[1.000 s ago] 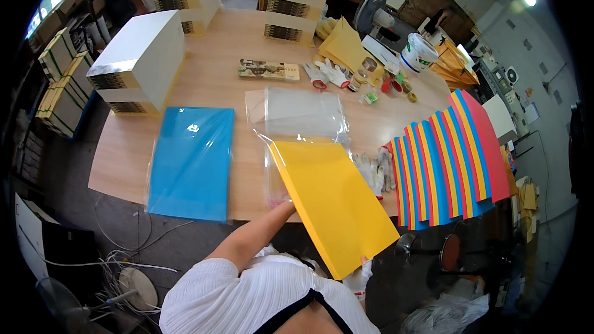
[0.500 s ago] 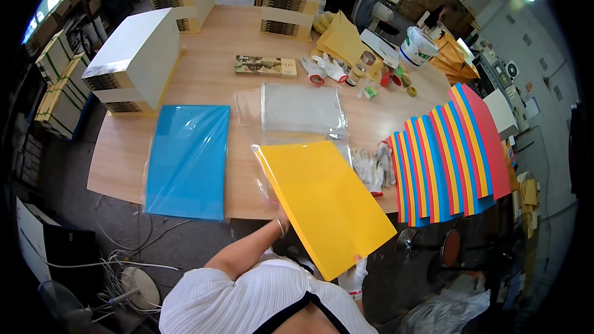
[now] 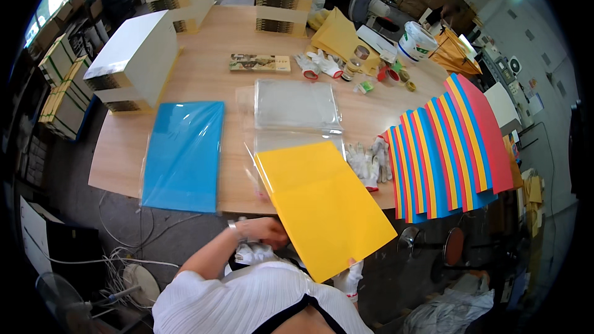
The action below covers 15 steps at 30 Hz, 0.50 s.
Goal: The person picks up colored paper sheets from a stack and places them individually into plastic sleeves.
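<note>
Between both hands: yellow sheet (image 3: 322, 204), left hand (image 3: 266, 230) and right hand (image 3: 349, 275) gripping its near edges.

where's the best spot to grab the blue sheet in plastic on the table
Probably the near short edge of the blue sheet: it lies flat and that end overhangs the wooden table edge toward the person, so fingers can pinch it from below and above. Its other edges lie flush on the wood.

Yellow sheet (image 3: 322, 207) covers most of the right hand (image 3: 350, 275); only gloved fingers show below its edge. Left hand (image 3: 266, 230) partly tucked behind the sheet's edge, grip unclear. Small items (image 3: 396, 76) near the white bucket (image 3: 416, 41) too small to identify.
</note>
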Motion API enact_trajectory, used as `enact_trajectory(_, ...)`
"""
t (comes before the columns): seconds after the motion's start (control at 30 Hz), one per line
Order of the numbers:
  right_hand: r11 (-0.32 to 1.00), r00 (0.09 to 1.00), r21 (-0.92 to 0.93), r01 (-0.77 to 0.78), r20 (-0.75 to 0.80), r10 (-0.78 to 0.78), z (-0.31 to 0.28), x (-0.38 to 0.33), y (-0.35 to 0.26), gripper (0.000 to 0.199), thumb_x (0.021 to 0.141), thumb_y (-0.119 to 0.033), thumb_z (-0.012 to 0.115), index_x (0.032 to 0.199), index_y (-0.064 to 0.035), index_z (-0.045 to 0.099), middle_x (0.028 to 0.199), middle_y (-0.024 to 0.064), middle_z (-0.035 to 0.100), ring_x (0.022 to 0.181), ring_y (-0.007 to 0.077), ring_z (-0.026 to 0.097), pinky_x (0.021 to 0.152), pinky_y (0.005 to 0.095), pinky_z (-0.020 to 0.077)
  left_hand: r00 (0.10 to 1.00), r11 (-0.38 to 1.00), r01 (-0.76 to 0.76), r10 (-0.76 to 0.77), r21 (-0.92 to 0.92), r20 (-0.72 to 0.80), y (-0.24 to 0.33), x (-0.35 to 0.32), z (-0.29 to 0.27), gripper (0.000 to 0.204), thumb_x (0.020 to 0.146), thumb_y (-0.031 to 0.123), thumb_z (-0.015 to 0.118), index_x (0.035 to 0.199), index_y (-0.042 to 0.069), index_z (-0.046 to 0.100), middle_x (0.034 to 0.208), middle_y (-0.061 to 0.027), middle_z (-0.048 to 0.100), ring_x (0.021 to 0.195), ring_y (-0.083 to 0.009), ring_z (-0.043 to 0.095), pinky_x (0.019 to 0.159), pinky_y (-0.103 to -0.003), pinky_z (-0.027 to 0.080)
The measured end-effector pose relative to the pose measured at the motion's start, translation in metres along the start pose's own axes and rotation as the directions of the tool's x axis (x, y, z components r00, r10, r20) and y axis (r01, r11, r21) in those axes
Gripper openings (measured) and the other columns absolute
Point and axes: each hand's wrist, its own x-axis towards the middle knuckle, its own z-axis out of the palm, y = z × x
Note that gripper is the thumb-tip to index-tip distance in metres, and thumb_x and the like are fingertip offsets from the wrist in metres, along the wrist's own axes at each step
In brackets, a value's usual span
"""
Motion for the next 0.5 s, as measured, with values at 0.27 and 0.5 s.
enact_trajectory(0.27,0.979,0.989,0.142,-0.145,0.002,0.146,-0.018,0.013,0.017,0.025,0.085,-0.01,0.044,0.11,-0.0133,0.04,0.069,0.0027,0.05,0.047,0.0121,0.046,0.037,0.0217,0.0362,0.426,0.551,0.215,0.69,0.806,-0.585,0.058,0.123,-0.048,0.036,0.08,0.026,0.059,0.107,0.003,0.055,0.115,-0.0138,0.049,0.107,-0.0273,0.046,0.088,-0.04,0.04)
enact_trajectory(0.5,0.976,0.996,0.199,-0.091,0.029,0.087,-0.029,0.012,0.018,0.046,0.083,-0.004,0.047,0.125,-0.0091,0.031,0.099,0.007,0.052,0.072,0.0145,0.055,0.051,0.0244,0.0466,0.66,0.52,0.174,0.569,0.836,-0.491,0.042,0.187,-0.094,0.021,0.078,0.024,0.059,0.092,0.008,0.06,0.107,-0.0094,0.052,0.104,-0.0262,0.048,0.086,-0.039,0.041)
